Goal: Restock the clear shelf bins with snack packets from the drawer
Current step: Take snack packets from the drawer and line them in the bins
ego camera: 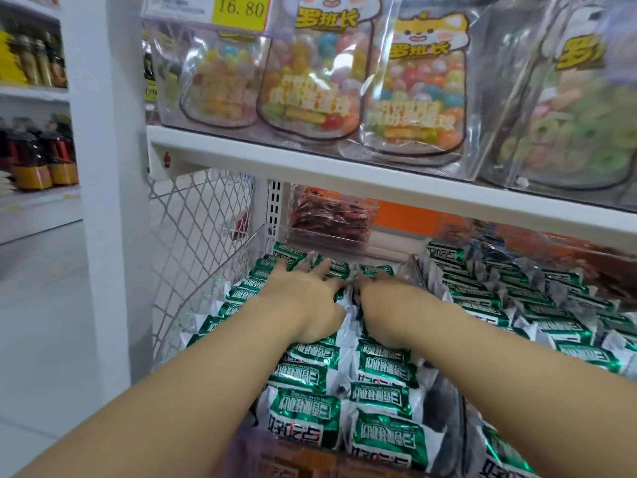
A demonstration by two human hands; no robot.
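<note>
Both forearms enter from the lower edge and reach forward over the front rows of snack packets (382, 398), green-and-white pouches that fill the clear bin (206, 291) in overlapping ranks up to about its rim. The drawer named in the task is not in view.

Left hand (303, 301): fingers spread, laid palm-down on the rearmost packets, apparently pressing them flat.

Right hand (386, 305): just beside the left, touching the same stack. Its fingers bend downward and their tips are blurred and sunk among the pouches; whether they pinch 1 cannot be told.

Step, as judged: settling or pushing back stock already loaded, so this bin looks nearly full.

Hazards from here:
- Downward pressure on a heaped, slippery stack may send rear pouches over the divider (418, 270) into the neighbouring bin (517, 305), also well filled.
- A backward push may jam packets against the small clear box (331, 219) behind.
- Front rows lie tilted near the lip; pulling the arms back could drag 1 or 2 out.
- Hard pressing may crush the contents.
- Clearance under the white shelf (310, 160) looks limited; lifted hands may strike it.
</note>
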